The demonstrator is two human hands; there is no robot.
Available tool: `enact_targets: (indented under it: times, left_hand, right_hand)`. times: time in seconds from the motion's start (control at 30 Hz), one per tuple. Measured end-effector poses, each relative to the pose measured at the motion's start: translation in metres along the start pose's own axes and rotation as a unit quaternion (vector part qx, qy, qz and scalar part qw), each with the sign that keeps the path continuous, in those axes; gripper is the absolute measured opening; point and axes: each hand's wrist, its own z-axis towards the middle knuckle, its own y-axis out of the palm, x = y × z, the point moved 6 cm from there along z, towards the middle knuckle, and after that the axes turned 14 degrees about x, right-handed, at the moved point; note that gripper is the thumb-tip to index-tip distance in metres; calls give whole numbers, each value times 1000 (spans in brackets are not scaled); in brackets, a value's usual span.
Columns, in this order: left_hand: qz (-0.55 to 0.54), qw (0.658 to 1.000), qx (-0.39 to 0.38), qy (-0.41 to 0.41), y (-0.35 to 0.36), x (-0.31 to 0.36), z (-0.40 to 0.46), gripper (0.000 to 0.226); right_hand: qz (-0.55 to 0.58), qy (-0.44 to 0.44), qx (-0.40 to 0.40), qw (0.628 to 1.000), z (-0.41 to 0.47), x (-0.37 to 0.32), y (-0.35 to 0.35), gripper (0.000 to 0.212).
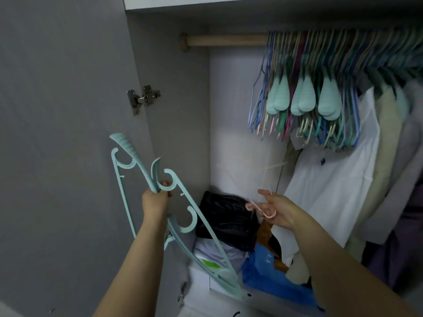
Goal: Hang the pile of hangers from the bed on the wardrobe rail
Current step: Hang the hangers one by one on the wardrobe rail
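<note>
Gripping two mint-green hangers (183, 202) at their hooks, my left hand (155, 200) holds them low beside the open wardrobe door (64, 133). My right hand (278, 210) has a thin pink hanger (259, 208) hooked over loosely curled fingers (266, 193), below the wooden rail (225, 40), where many hangers (320, 88) crowd the right part.

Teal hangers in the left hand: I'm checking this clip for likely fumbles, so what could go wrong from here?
1. The left hand grips the teal hangers in one bunch near their hooks; they splay, so they may snag each other or the door.
2. The right hand holds a thin pink hanger loosely on its fingers; it could slip onto the clothes pile.
3. The rail is packed on the right; only the bare left stretch looks free.
</note>
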Motion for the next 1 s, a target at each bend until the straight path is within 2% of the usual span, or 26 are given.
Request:
enact_targets:
  times: [0.13, 0.3, 0.4, 0.53, 0.63, 0.73, 0.87, 0.93, 1.0]
  left_hand:
    - [37, 999, -1, 15, 3, -1, 5, 23]
    - [21, 1000, 6, 6, 4, 1, 12, 27]
    - [-4, 1000, 7, 5, 10, 8, 16, 30]
    - [-19, 1000, -2, 2, 21, 23, 20, 30]
    - [-21, 999, -31, 23, 30, 32, 20, 29]
    - [-21, 997, -60, 37, 36, 37, 21, 30]
    - [-71, 993, -94, 22, 36, 41, 23, 23]
    - [-94, 990, -106, 10, 32, 40, 24, 21]
    - [-114, 986, -119, 8, 26, 39, 24, 21]
  right_hand:
    - [-207, -5, 26, 978, 0, -9, 18, 57]
    - [-274, -92, 8, 957, -15, -38, 78, 54]
    - [-256, -187, 4, 948, -31, -84, 117, 47]
    - [-143, -263, 89, 950, -39, -171, 145, 67]
    - [-87, -239, 142, 957, -31, -214, 152, 73]
    - [-11, -182, 131, 974, -22, -233, 154, 60]
    - [12, -141, 131, 981, -15, -226, 150, 43]
    - [44, -153, 139, 978, -8, -219, 147, 46]
    - [104, -194, 181, 959, 3, -220, 137, 61]
